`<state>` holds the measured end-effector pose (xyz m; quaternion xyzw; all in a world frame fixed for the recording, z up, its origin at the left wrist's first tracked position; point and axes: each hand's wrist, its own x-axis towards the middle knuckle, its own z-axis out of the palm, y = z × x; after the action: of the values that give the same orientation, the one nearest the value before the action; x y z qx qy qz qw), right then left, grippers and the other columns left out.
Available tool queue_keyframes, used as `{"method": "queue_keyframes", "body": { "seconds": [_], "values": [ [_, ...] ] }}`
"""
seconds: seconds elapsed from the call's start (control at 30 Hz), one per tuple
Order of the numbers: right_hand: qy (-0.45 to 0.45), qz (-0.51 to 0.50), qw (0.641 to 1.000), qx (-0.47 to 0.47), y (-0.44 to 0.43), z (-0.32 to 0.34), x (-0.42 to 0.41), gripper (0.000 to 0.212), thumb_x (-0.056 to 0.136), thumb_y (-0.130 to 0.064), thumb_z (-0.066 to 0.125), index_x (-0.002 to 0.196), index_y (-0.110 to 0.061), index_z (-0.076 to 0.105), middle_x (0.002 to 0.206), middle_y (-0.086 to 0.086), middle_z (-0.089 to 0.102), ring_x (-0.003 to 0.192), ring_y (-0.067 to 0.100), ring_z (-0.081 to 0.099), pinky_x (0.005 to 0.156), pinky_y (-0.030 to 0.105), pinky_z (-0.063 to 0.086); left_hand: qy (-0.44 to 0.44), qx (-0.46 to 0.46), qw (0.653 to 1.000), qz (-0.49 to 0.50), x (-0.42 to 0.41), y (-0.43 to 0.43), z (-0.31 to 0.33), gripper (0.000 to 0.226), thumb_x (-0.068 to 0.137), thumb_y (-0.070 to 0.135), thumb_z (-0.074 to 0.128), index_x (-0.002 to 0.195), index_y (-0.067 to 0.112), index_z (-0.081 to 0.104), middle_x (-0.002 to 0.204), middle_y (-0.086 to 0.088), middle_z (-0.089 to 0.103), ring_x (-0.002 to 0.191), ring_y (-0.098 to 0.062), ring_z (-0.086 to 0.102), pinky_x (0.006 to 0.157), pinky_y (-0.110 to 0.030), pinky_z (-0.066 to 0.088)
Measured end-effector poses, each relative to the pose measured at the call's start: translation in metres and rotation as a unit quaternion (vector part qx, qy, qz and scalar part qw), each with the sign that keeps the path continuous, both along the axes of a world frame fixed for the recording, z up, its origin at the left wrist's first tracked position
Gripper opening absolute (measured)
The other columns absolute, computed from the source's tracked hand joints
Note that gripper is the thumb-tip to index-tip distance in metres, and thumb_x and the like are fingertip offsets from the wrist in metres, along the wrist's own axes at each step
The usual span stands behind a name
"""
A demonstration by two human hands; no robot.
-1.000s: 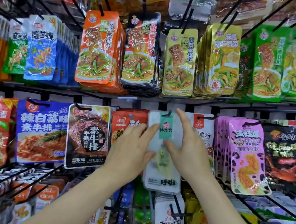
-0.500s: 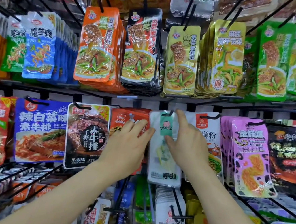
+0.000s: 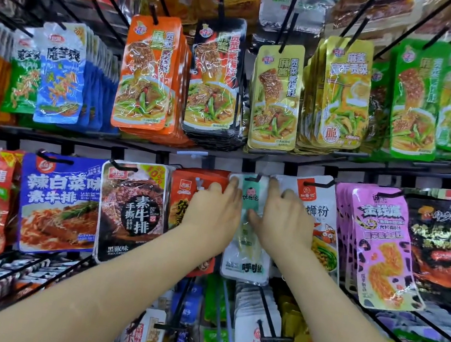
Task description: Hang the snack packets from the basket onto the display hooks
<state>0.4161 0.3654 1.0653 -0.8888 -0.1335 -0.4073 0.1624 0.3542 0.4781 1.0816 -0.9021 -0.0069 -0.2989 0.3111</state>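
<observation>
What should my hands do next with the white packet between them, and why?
Probably slide the white packet further back along its hook, then let go. Its hole seems already over the hook tip, and the left hand and right hand flank its top edges.

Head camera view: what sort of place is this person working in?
Probably a shop's snack aisle: black wire display hooks, stacked packets like the orange packets, and a left hand and right hand touching a white packet.
</observation>
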Motion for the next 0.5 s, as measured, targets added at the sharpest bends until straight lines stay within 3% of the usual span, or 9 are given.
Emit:
{"method": "queue_keyframes", "body": {
  "seconds": [0.1, 0.2, 0.3, 0.4, 0.5],
  "values": [
    [-0.038, 0.012, 0.999, -0.005, -0.004, -0.003, -0.003, 0.089, 0.088, -0.047, 0.062, 0.152, -0.019, 0.007, 0.122, 0.014, 0.038, 0.087, 0.027, 0.054, 0.061, 0.033, 0.042, 0.0, 0.0, 1.0, 0.003, 0.001, 0.0, 0.002, 0.065, 0.099, 0.019, 0.038, 0.152, 0.003, 0.005, 0.159, -0.019, 0.002, 0.119, -0.035, 0.044, 0.067, -0.034, 0.036],
    [-0.106, 0.062, 0.991, -0.061, -0.011, -0.011, 0.003, 0.067, 0.079, -0.032, 0.076, 0.135, -0.018, 0.041, 0.104, 0.012, 0.044, 0.067, 0.026, 0.046, 0.047, 0.031, 0.037, -0.02, -0.017, 0.999, -0.026, -0.007, 0.004, -0.001, 0.068, 0.096, 0.018, 0.043, 0.153, 0.009, 0.008, 0.159, -0.016, 0.003, 0.12, -0.033, 0.043, 0.065, -0.034, 0.038],
    [-0.151, 0.089, 0.977, -0.117, -0.015, -0.019, 0.004, 0.06, 0.062, -0.031, 0.087, 0.114, -0.012, 0.064, 0.094, 0.013, 0.053, 0.075, 0.032, 0.057, 0.043, 0.03, 0.037, -0.07, -0.022, 0.994, -0.083, -0.018, 0.022, -0.012, 0.077, 0.079, 0.022, 0.068, 0.146, 0.014, 0.031, 0.154, -0.015, 0.024, 0.113, -0.028, 0.048, 0.057, -0.033, 0.046],
    [-0.123, 0.061, 0.974, -0.182, -0.014, -0.024, 0.001, 0.069, 0.059, -0.05, 0.084, 0.116, -0.017, 0.064, 0.115, 0.012, 0.058, 0.101, 0.032, 0.055, 0.064, 0.038, 0.05, -0.096, -0.034, 0.987, -0.126, -0.029, 0.041, -0.03, 0.085, 0.05, 0.02, 0.083, 0.13, 0.01, 0.054, 0.138, -0.017, 0.05, 0.11, -0.033, 0.056, 0.073, -0.042, 0.055],
    [-0.09, 0.029, 0.972, -0.217, -0.005, -0.025, -0.006, 0.092, 0.066, -0.058, 0.077, 0.142, -0.02, 0.042, 0.144, 0.017, 0.039, 0.123, 0.034, 0.044, 0.093, 0.045, 0.046, -0.09, -0.053, 0.988, -0.111, -0.034, 0.049, -0.047, 0.092, 0.048, 0.023, 0.085, 0.133, 0.01, 0.053, 0.143, -0.019, 0.046, 0.125, -0.037, 0.048, 0.097, -0.05, 0.046]
  ]
}}
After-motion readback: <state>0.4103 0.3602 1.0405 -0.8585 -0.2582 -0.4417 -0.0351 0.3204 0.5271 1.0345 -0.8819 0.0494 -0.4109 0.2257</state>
